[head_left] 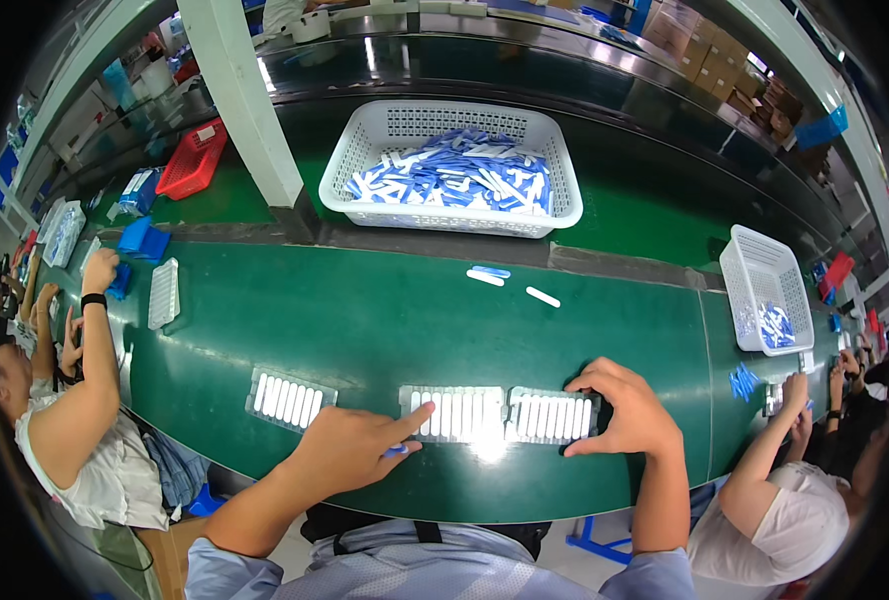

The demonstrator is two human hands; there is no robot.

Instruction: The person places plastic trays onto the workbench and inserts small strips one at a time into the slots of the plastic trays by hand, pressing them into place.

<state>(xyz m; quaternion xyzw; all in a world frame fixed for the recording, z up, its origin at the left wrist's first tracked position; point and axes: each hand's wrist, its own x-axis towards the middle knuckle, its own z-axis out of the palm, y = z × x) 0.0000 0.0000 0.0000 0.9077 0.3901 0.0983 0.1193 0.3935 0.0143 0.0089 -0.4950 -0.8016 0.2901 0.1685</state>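
Note:
Three clear plastic trays with rows of white round-ended strips lie along the near side of the green table. My left hand stretches its index finger onto the left end of the middle tray. Its other fingers are curled round a small blue-and-white strip, mostly hidden. With thumb and fingers my right hand grips the right end of the right tray, which sits close beside the middle one. The left tray lies slightly tilted beyond my left wrist, partly covered by that hand.
A white basket heaped with blue and white strips stands past the table's far ledge. Loose white strips lie before it. Co-workers sit at both sides, near another white basket and an upright tray. A white post rises behind.

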